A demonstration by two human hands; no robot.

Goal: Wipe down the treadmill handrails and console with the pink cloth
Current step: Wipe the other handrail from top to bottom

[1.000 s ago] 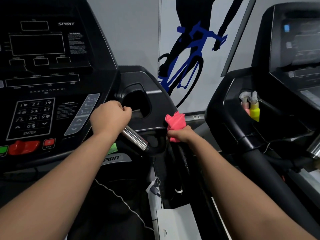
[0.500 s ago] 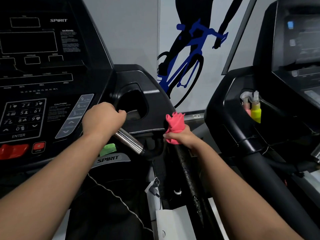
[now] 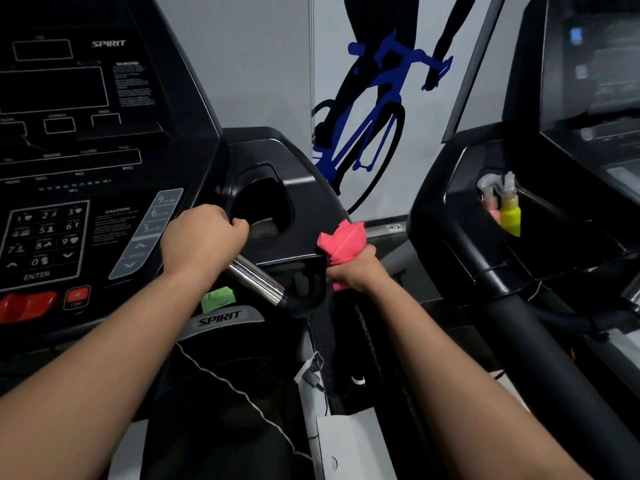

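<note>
The black treadmill console (image 3: pixel 86 140) fills the left, with a keypad and a red stop key at its lower left. My left hand (image 3: pixel 202 239) grips the chrome pulse-grip bar (image 3: pixel 258 282) that slants out below the console's cup holder (image 3: pixel 263 206). My right hand (image 3: pixel 353 271) grips the bunched pink cloth (image 3: pixel 343 242) and presses it round the top of the black right handrail (image 3: pixel 315 289), just under the console's right corner. The rail beneath the cloth is hidden.
A second treadmill (image 3: pixel 519 306) stands close on the right, its holder carrying a pink and a yellow spray bottle (image 3: pixel 509 213). A safety cord (image 3: pixel 242 393) hangs across the lower middle. A green tag (image 3: pixel 218 297) sits under the chrome bar. A cyclist mural covers the wall behind.
The pink cloth and my right hand have shifted slightly along the top of the right handrail. My left hand keeps its hold on the chrome bar. The view has moved a little.
</note>
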